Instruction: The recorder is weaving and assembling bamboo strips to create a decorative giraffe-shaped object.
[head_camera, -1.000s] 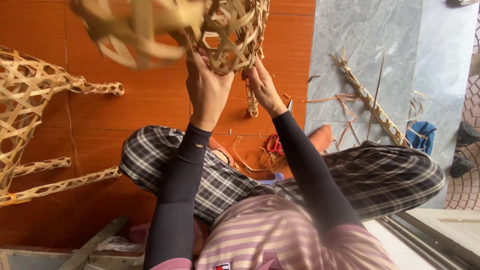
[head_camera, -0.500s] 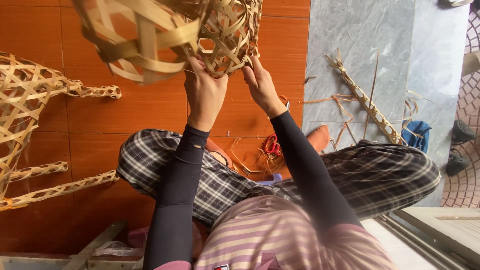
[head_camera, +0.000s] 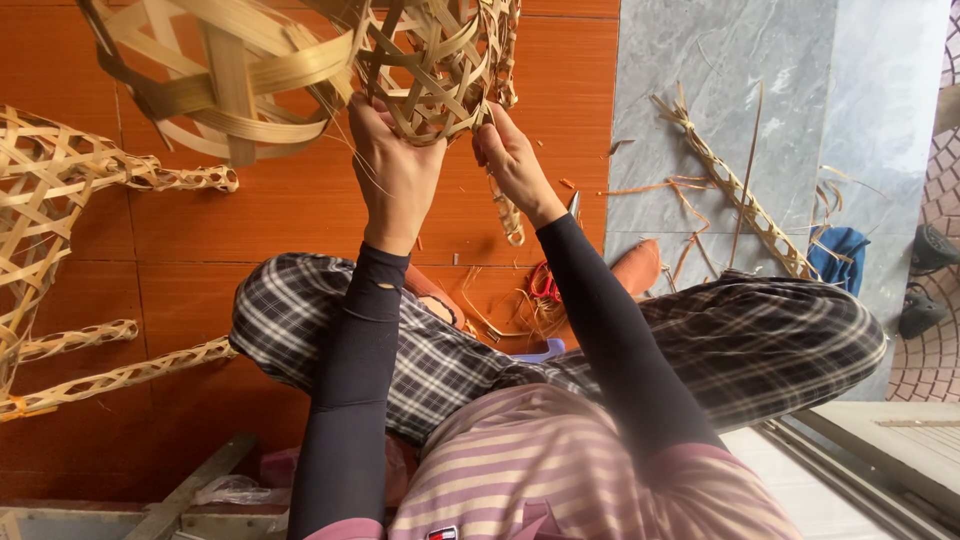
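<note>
Bamboo everywhere: an open-weave bamboo piece of pale split strips, held up at about twelve o'clock in the head view, above the lap and clear of the floor. Gripped from below by the left hand, palm toward the camera, fingers curled up and pressed against the underside of the weave, thumb on its near edge. Pinched at its right edge by the right hand, fingertips drawn together on a strip; exact strip impossible to tell among the crossings. Both forearms in long black sleeves, running down toward six o'clock to a striped pink shirt.

At eleven o'clock, touching or overlapping the held piece, a looser loop of wide bamboo bands; whether joined to it cannot be told. At nine o'clock, a second woven bamboo frame with narrow lattice legs, resting on the orange tiled floor. Hanging from the held piece down past the right wrist, a slim woven strip.

Below the hands, crossed legs in black-and-white checked trousers. Between the knees, a red tangle among loose shavings. At two o'clock, on the grey stone slab, a long lattice strip lying diagonally with scattered slivers. At three o'clock, a blue cloth.
</note>
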